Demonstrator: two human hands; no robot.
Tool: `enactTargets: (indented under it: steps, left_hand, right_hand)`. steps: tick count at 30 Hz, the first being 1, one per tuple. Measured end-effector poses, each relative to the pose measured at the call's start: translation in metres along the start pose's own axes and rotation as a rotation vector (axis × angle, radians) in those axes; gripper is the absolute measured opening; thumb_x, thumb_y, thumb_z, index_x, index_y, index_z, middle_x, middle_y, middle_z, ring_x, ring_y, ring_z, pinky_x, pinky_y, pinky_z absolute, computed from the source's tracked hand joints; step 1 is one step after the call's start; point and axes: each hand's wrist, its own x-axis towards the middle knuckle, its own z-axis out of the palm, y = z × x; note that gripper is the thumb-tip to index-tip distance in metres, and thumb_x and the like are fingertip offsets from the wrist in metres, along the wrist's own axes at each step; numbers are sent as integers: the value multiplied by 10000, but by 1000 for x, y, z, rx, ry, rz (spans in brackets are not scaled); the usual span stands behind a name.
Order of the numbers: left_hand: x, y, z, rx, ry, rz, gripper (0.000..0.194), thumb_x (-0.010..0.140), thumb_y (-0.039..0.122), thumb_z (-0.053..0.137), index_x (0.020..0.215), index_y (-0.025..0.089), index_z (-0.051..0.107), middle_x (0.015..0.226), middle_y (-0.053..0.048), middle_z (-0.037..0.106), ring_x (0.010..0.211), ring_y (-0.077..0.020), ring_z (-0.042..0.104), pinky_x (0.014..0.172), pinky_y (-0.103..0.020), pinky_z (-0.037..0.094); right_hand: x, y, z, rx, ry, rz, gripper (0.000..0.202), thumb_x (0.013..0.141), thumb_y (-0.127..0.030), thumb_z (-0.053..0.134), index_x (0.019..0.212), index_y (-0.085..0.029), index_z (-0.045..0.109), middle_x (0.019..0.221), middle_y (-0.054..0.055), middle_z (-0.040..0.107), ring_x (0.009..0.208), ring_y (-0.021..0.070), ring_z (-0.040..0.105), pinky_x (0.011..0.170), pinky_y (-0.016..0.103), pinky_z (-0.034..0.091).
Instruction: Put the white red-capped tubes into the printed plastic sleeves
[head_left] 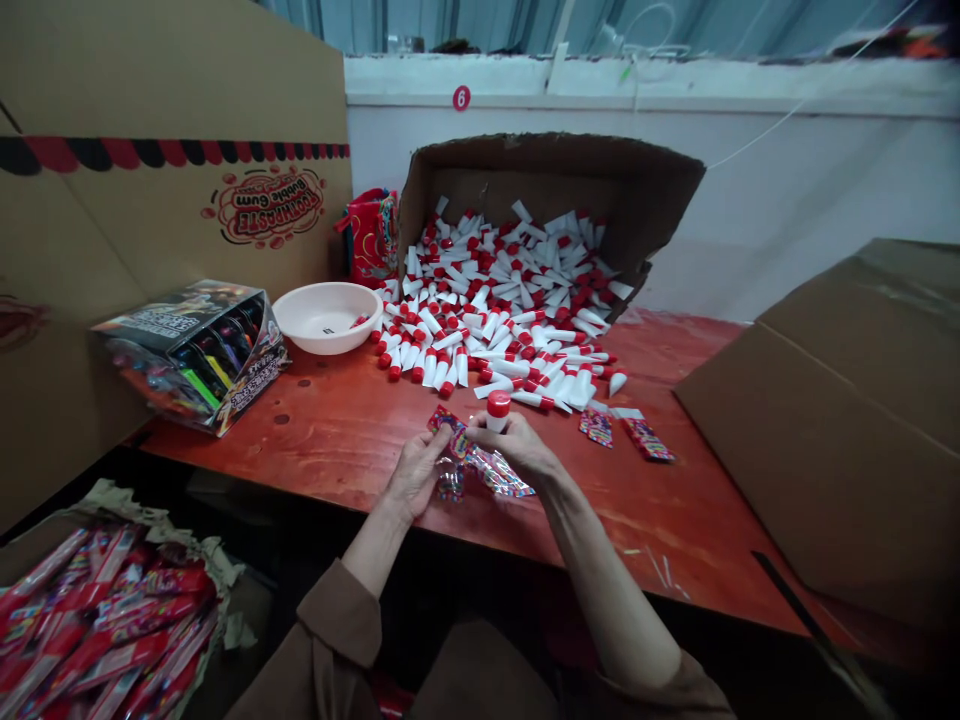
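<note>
Near the table's front edge, my left hand (417, 474) pinches a colourful printed wrapper (442, 418). Close beside it on the right, my right hand (517, 444) holds a white tube with a red cap (498, 404), cap upward, and its fingertips meet the wrapper. More shiny wrappers (504, 474) lie beneath my hands. Just beyond them, a heap of white tubes with red caps (495, 330) spills out of a tipped cardboard box (555, 155). Two printed packets (648, 440) rest to the right of my right hand.
A pale pink bowl (326, 340) with small items stands left of the heap, beside a display box (202, 350). Lower left is an open carton of red packets (112, 620). Large cardboard boxes (840, 400) flank the red table (315, 440). Thin scraps (660, 570) lie near the front edge.
</note>
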Motion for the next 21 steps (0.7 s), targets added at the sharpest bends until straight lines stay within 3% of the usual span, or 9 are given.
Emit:
enactTargets:
  steps: [4, 11, 15, 17, 21]
  left_hand:
    - [-1, 0, 5, -118, 183, 149, 447, 578, 452, 894, 769, 105, 687, 666, -35, 682, 543, -98, 572, 545, -220, 434]
    - [-6, 7, 4, -81, 304, 268, 424, 556, 445, 900, 704, 100, 703, 623, -29, 668, 536, -88, 556, 552, -215, 425]
    - [-8, 9, 7, -147, 296, 244, 419, 534, 427, 913, 735, 119, 712, 640, -14, 673, 543, -88, 561, 558, -218, 419]
    - [-8, 9, 5, -225, 255, 200, 427, 539, 433, 913, 753, 130, 702, 655, -8, 675, 554, -92, 573, 563, -221, 429]
    - [-3, 9, -6, -349, 216, 124, 432, 561, 434, 910, 748, 135, 661, 658, 5, 663, 588, -96, 596, 602, -230, 469]
  right_hand:
    - [-7, 4, 18, 33, 30, 5, 361, 688, -443, 792, 861, -150, 672, 735, 2, 588, 651, 122, 460, 611, 262, 364]
    - [-10, 5, 53, 142, 198, -36, 413, 651, -506, 792, 660, -181, 536, 614, -31, 482, 582, 105, 387, 554, 251, 345]
    - [0, 4, 61, 185, 247, -64, 480, 634, -559, 789, 616, -190, 483, 577, -50, 426, 545, 90, 335, 521, 251, 308]
    - [1, 2, 60, 168, 212, -55, 475, 658, -563, 777, 622, -186, 491, 583, -48, 434, 543, 90, 343, 517, 250, 306]
    - [-11, -4, 49, 51, 123, -93, 379, 771, -531, 717, 831, -177, 595, 700, -23, 543, 604, 111, 452, 556, 240, 365]
